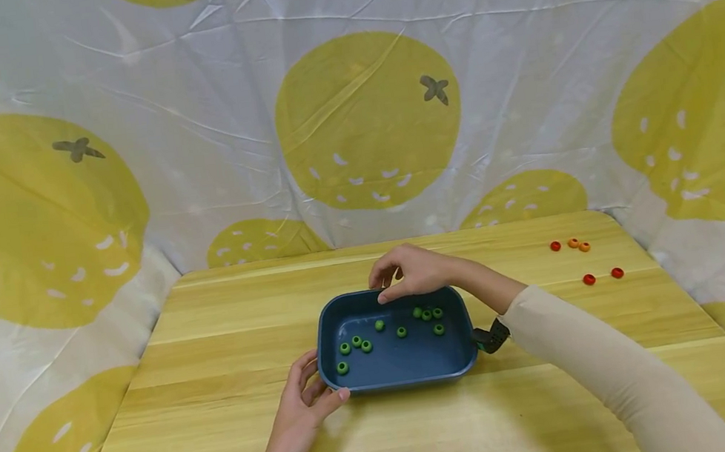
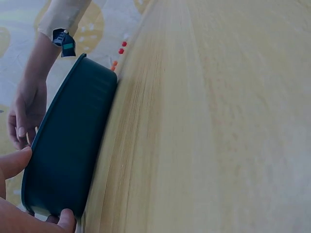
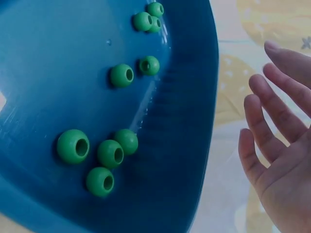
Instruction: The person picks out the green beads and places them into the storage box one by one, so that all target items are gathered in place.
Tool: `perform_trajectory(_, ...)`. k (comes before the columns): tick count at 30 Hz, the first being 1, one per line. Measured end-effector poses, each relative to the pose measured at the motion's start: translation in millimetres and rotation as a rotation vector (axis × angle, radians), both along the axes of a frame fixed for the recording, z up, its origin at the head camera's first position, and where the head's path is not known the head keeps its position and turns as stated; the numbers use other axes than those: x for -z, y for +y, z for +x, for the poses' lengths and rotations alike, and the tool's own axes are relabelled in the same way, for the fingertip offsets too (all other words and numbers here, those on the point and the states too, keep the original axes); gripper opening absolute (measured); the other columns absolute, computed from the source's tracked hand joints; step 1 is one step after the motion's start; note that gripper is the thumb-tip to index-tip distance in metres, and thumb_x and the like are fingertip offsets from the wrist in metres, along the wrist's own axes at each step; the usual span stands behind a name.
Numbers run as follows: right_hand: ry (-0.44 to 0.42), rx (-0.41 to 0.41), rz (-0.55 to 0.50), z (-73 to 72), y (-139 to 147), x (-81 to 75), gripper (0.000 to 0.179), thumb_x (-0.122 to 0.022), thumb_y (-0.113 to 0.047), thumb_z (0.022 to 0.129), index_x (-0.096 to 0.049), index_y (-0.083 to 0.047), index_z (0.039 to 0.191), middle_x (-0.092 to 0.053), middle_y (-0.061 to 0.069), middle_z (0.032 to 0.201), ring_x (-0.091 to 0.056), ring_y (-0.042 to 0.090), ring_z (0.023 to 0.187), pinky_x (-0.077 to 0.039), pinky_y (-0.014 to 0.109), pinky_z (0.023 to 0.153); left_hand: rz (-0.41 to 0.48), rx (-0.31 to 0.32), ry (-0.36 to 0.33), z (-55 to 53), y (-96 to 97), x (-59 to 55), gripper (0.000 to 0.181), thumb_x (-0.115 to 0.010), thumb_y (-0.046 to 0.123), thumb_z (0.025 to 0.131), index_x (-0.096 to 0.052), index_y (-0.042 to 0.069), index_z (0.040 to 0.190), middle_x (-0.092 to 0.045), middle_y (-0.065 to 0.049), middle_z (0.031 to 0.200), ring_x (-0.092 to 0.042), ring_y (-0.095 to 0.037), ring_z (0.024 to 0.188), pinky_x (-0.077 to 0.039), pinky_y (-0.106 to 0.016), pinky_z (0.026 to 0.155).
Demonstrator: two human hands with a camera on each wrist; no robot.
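Observation:
A dark blue rectangular plastic basin sits on the wooden table, with several green beads scattered over its floor. My left hand grips the basin's left end, thumb at the near corner of the rim and fingers round the outer wall. In the left wrist view the fingertips reach under the basin's lower edge. Over the far rim hovers my right hand, its fingers loosely bent and nothing in them. The right wrist view shows that hand's palm beside the rim, with green beads inside the basin.
Red beads and orange beads lie on the table at the back right. A cloth with yellow fruit prints hangs behind and at both sides. A black wrist strap device is on the right sleeve.

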State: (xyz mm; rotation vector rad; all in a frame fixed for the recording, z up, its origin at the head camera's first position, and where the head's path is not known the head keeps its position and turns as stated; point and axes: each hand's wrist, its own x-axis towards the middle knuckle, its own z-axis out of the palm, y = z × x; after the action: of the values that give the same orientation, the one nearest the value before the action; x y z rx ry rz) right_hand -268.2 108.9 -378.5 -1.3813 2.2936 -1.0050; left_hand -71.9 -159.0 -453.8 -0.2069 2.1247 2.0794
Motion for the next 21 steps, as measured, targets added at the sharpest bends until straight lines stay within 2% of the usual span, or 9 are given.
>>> perform_trajectory(4,-0.006,0.004,-0.003,1.3,4.0,0.8,0.025,-0.077,-0.021,0.095,-0.075,-0.005,0.114,-0.074,0.009,0.108,-0.068,0.012,0.095,-0.055,0.052,0.089,-0.002,0.007,0.007,1.0,0.3,-1.0,0.081,-0.084,0.011,0.087,-0.039,0.015,0.154,-0.042,-0.014,0.155,-0.046,-0.036,0.140,-0.044,-0.047,0.108)
perform_trajectory(8,0.005,0.011,-0.004,1.6,7.7,2.0,0.025,-0.077,-0.021,0.095,-0.075,-0.005,0.114,-0.074,0.006,0.107,-0.068,0.012,0.095,-0.056,0.046,0.088,-0.005,0.001,0.001,1.0,0.3,-1.9,0.080,-0.085,0.010,0.087,-0.040,0.016,0.153,-0.043,-0.013,0.155,-0.047,-0.036,0.139,-0.043,-0.048,0.109)
perform_trajectory(14,-0.006,0.024,-0.003,2.4,15.9,3.3,0.025,-0.077,-0.021,0.096,-0.075,-0.004,0.114,-0.074,0.011,0.108,-0.068,0.014,0.096,-0.055,0.047,0.087,-0.013,-0.002,-0.001,-0.2,0.6,-1.8,0.081,-0.085,0.009,0.086,-0.040,0.016,0.153,-0.044,-0.013,0.154,-0.049,-0.035,0.137,-0.045,-0.047,0.107)
perform_trajectory(21,-0.018,0.070,-0.004,3.4,28.3,4.3,0.026,-0.078,-0.021,0.095,-0.075,-0.004,0.114,-0.074,0.007,0.106,-0.066,0.016,0.096,-0.055,0.045,0.088,-0.022,-0.002,-0.011,-1.1,0.7,-3.1,0.081,-0.085,0.010,0.086,-0.041,0.017,0.153,-0.045,-0.012,0.154,-0.049,-0.034,0.137,-0.044,-0.048,0.107)
